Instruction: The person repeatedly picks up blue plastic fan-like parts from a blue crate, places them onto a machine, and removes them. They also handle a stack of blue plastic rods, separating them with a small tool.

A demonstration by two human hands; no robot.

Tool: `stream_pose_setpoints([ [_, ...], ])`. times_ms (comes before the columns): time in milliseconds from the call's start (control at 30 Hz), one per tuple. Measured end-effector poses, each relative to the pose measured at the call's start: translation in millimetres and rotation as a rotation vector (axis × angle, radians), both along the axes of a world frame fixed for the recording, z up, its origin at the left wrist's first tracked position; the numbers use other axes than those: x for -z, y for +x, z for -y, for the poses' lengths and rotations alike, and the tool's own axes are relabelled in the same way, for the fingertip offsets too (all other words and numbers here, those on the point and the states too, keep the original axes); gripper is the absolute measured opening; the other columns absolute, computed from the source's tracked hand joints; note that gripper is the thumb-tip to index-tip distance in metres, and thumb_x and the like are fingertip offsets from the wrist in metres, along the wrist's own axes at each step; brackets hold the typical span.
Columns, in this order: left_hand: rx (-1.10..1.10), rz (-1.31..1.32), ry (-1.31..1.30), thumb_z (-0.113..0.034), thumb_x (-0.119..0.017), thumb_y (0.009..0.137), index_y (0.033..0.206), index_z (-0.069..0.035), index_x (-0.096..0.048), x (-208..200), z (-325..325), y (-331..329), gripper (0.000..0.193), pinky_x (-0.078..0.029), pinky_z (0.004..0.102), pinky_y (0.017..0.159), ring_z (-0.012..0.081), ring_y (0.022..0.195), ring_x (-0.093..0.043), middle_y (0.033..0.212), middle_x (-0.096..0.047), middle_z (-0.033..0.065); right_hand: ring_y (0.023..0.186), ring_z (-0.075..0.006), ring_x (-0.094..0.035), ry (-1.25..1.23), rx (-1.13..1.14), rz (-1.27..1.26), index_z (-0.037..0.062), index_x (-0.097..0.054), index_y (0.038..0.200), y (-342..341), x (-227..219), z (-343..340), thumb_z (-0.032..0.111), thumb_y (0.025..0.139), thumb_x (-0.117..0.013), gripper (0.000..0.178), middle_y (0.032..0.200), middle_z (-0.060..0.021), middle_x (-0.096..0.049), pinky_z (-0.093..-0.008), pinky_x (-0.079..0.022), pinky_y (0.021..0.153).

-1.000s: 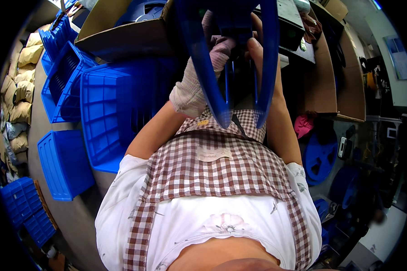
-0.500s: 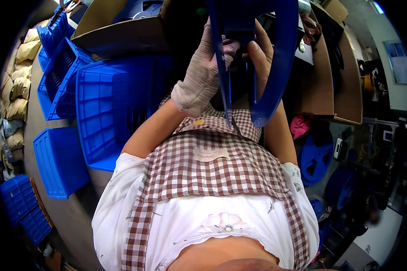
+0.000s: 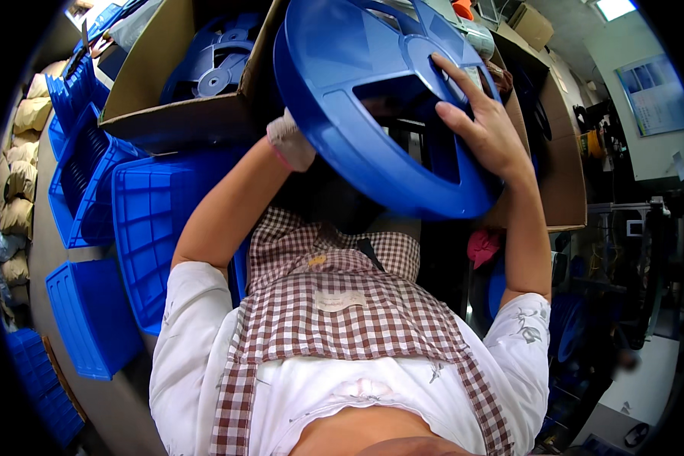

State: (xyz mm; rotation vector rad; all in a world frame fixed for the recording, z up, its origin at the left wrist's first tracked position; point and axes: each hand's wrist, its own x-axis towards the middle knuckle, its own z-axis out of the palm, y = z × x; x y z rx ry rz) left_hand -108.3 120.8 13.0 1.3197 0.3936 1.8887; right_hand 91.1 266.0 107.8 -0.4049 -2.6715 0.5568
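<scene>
A large blue plastic reel (image 3: 334,125), with window-like openings around its hub, is held tilted in front of me. My left hand (image 3: 290,143) wears a pale knit glove and is at the reel's left rim. Its fingers are hidden behind the reel, and it supports the reel from there. Bare, my right hand (image 3: 482,125) grips the reel's right side. Its index finger lies at the hub and its thumb points toward a window edge, while its other fingers are mostly hidden.
An open cardboard box (image 3: 175,121) at the upper left holds more blue reels (image 3: 216,76). Blue plastic bins (image 3: 140,243) stand to my left, with another bin (image 3: 95,319) on the floor. Another cardboard box (image 3: 562,159) stands at right, with a pink cloth (image 3: 482,247) beside it.
The reel has turned from nearly edge-on to showing its broad face. My left hand has moved left to the rim, and my right hand has shifted right and over the face.
</scene>
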Motion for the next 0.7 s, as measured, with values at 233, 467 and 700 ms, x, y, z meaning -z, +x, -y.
stream_pose_setpoints([
  [233,-0.163,0.133,-0.198,0.008,-0.040,0.086,0.132,0.008,-0.046,-72,-48,-103,0.047,-0.050,0.0353,0.096,0.0255,0.109,-0.061,0.121,-0.060,0.0177,0.126,-0.0366,-0.044,0.408,0.251,0.175,0.0230,-0.041,0.144,-81,-40,-95,0.074,0.082,-0.041,0.079,0.139,-0.0201,-0.047,-0.0450,-0.033,0.105],
  [467,-0.059,0.240,-0.155,0.012,-0.039,0.080,0.132,0.008,-0.045,-58,-68,-139,0.052,-0.050,0.0369,0.096,0.0287,0.107,-0.062,0.120,-0.060,0.0200,0.131,-0.0364,-0.043,0.599,0.305,0.135,0.0269,-0.043,0.142,-129,-55,-101,0.064,0.086,-0.047,0.068,0.142,-0.0158,-0.047,-0.0441,-0.031,0.111],
  [700,-0.302,0.245,-0.316,0.010,-0.043,0.082,0.126,0.007,-0.049,-63,-48,-115,0.044,-0.054,0.0362,0.091,0.0259,0.097,-0.066,0.109,-0.064,0.0152,0.133,-0.0369,-0.040,0.335,0.287,0.230,0.0173,-0.039,0.144,-113,-67,-75,0.068,0.088,-0.042,0.076,0.144,-0.0203,-0.042,-0.0442,-0.026,0.113],
])
